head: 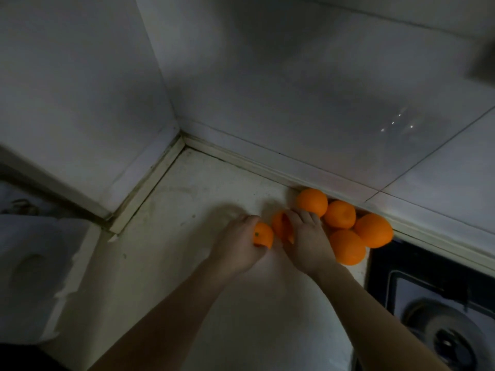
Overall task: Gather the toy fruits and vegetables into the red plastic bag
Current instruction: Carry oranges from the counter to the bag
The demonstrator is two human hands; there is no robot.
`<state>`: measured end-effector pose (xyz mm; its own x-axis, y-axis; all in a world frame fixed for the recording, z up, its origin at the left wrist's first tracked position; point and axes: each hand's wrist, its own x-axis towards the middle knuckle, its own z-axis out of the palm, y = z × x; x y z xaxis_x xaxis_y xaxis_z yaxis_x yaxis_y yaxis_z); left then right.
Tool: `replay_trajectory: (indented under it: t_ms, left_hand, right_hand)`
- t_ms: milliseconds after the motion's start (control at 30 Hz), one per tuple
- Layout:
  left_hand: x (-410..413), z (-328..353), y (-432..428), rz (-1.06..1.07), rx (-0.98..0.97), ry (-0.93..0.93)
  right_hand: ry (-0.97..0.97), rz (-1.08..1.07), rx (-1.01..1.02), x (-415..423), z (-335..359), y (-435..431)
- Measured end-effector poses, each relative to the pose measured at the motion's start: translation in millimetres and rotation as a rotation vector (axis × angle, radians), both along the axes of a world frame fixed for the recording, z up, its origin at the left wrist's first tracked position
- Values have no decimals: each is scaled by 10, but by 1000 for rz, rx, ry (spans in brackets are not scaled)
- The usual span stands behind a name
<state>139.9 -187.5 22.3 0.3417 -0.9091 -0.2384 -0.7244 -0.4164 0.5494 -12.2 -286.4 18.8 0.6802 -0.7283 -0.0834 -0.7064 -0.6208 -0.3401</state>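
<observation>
On the counter (pixel 187 277) by the wall corner, the left hand (pixel 238 247) wraps one toy orange (pixel 263 235); the right hand (pixel 308 236) curls over a second orange (pixel 280 226). Four loose oranges (pixel 347 247) huddle beyond, beside the stove (pixel 428 317). Pickup is underway. The red bag is out of view, so the next move is probably finding it.

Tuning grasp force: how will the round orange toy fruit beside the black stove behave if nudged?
Likely rolls: the round orange toy fruit is near-spherical on a flat pale countertop. The tiled wall behind and the neighbouring orange fruit, seemingly touching it, would probably check it. Smooth skin may slip in a light pinch.
</observation>
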Motion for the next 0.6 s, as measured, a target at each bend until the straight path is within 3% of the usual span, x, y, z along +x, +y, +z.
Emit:
replay_trajectory:
  t_ms: [600]
  left_hand:
    - [-396,1021,1172,-69,-277,-29]
  right_hand:
    - [-148,-184,-177,-765,1057,1367]
